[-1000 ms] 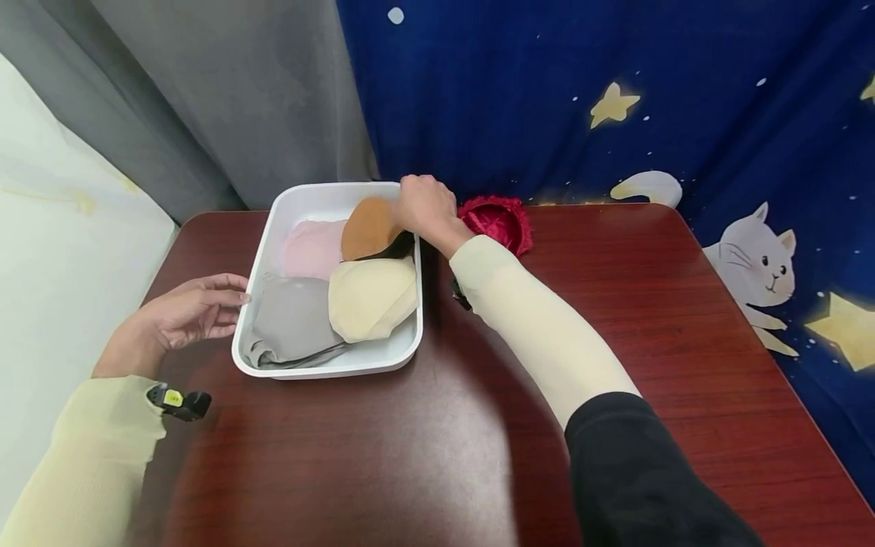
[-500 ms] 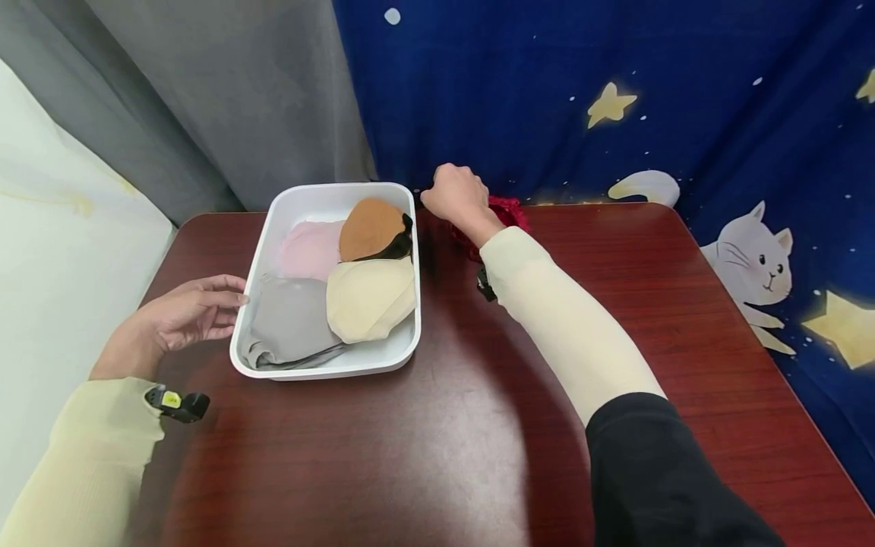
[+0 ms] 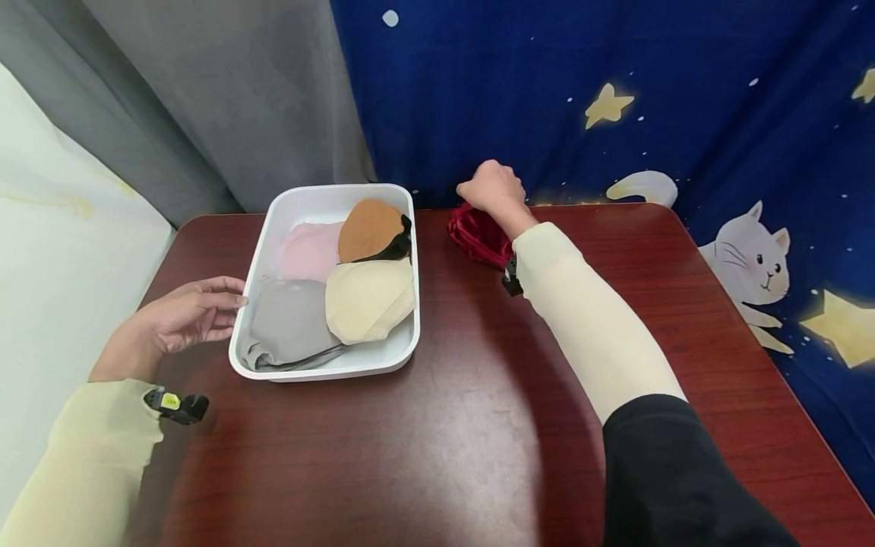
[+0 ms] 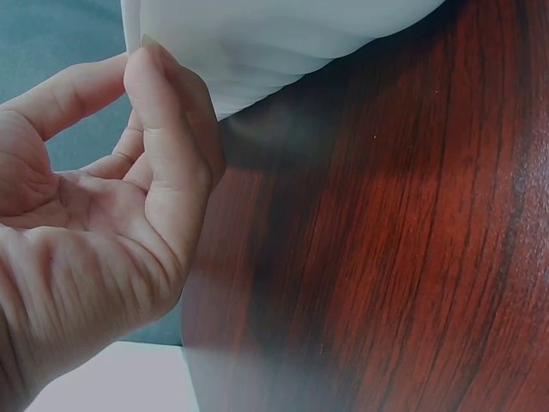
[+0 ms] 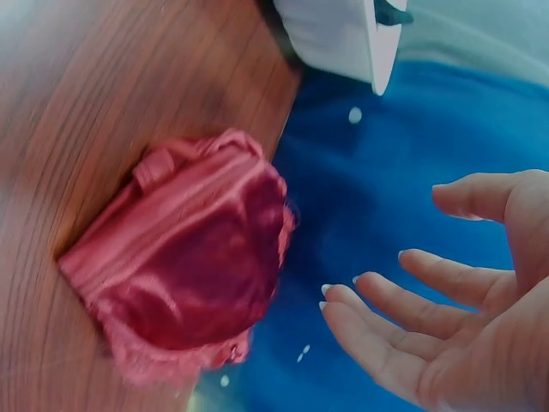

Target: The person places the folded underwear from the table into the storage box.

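A cup-shaped red satin garment with lace trim, like a folded bra, lies at the table's back edge. Over it in the head view hovers my right hand, partly hiding it. The right wrist view shows that right hand with spread fingers, holding nothing and apart from the garment. My left hand touches the outer left side of a white tray, its fingers loosely bent. Inside the tray lie a pink folded cloth, a brown cup-shaped piece with black trim, a beige piece and a grey folded garment.
The reddish-brown wooden table bears the tray at left. A grey curtain and a blue star-patterned curtain hang right behind its back edge. A white surface stands to the left.
My right hand has left the tray's back right corner, beside the brown piece, and moved right to above the red garment. My left hand has stayed at the tray's side.
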The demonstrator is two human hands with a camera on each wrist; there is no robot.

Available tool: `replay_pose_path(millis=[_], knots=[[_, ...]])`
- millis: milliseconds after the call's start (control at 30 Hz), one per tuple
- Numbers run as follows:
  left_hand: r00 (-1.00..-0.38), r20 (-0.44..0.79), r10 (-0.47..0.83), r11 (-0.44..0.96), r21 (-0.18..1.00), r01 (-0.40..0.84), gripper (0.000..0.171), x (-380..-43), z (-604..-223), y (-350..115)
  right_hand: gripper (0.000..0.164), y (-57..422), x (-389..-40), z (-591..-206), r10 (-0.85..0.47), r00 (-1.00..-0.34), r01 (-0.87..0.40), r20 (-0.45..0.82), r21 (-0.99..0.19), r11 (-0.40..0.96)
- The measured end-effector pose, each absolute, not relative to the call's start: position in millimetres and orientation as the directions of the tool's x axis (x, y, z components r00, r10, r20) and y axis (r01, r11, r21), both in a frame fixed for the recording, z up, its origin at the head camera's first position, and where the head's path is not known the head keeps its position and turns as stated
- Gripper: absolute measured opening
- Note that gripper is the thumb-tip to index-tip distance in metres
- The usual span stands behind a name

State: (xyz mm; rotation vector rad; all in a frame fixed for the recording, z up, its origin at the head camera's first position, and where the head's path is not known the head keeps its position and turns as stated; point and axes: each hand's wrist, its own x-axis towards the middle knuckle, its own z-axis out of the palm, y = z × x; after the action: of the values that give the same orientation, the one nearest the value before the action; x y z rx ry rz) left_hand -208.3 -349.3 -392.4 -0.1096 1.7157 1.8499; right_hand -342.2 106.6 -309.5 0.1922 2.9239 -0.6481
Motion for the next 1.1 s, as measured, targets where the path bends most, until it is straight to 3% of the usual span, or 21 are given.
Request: replay_pose_path(millis=[567, 1100], knots=[[-0.799, -0.437, 0.414, 0.013, 0.88, -0.474, 0.019, -209.6, -394.3, -352.3, 0.038, 165.8, -350.5, -323.7, 0.227, -0.937, 0.337, -0.267, -0.511, 0.79], [-0.81, -0.446, 0.381, 0.018, 0.879, -0.476, 0.019, -208.9, -393.6, -352.4, 0.037, 184.6, -342.0, -335.5, 0.281, -0.87, 0.482, -0.405, -0.58, 0.656]])
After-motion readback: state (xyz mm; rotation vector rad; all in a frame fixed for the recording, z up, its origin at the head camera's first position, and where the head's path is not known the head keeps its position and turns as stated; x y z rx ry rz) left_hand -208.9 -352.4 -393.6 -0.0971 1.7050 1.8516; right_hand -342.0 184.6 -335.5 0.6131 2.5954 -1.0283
